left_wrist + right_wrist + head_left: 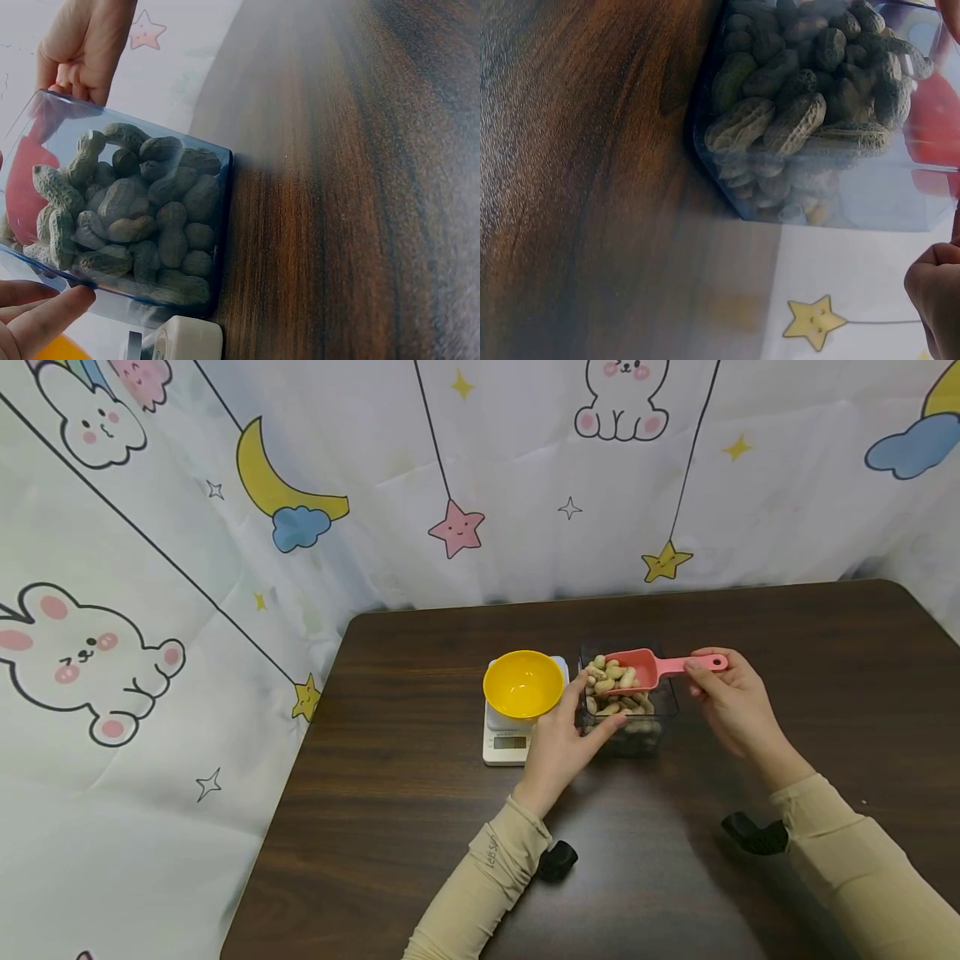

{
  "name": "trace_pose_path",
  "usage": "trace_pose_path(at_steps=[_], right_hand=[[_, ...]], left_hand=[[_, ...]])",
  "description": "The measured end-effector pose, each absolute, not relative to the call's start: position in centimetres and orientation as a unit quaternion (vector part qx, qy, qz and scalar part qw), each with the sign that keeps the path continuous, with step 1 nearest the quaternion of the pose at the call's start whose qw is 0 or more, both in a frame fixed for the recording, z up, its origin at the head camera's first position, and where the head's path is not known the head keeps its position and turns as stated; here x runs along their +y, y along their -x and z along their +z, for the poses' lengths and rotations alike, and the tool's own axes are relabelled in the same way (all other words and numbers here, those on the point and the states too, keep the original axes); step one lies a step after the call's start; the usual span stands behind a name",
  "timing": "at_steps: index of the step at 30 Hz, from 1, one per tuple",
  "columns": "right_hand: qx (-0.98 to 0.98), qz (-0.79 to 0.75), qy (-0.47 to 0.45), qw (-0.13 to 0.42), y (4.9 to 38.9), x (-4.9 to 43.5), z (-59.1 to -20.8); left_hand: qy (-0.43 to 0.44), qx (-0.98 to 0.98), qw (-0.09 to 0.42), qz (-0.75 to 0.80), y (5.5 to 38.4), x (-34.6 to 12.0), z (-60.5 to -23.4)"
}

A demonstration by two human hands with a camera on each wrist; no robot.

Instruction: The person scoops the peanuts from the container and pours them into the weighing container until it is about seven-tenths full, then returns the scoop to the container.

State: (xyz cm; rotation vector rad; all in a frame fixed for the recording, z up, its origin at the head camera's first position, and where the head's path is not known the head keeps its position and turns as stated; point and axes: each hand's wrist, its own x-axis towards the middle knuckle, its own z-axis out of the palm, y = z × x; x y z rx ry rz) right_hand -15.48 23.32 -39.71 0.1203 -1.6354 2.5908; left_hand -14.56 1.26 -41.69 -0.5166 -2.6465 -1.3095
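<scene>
In the head view my right hand point(733, 706) grips the handle of a pink scoop point(636, 662), whose bowl is loaded with peanuts in their shells point(611, 675). The scoop is over a clear plastic box point(667, 714), at the height of its rim. More peanuts point(142, 217) fill much of the box, seen through its wall in the left wrist view. My left hand point(561, 739) touches the box's near left rim, thumb and fingers spread apart. Just left of that hand, a yellow bowl point(522, 685) sits on a white kitchen scale point(504, 750); its display is too small to read.
All of this stands on a dark wood-grain table point(390, 827). Behind it hangs a white curtain point(510, 460) printed with stars, moons and rabbits. Black wrist devices point(557, 862) are under both sleeves, close to the tabletop.
</scene>
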Motion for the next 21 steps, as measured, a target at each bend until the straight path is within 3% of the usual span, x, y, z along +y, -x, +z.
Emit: trace_pose_path(at_steps=[21], right_hand=[[-0.418,0.906,-0.034,0.049,15.31,23.88,-39.93]], left_hand=[[0.161,-0.878,0.068,-0.445,14.56,1.29,-41.76]])
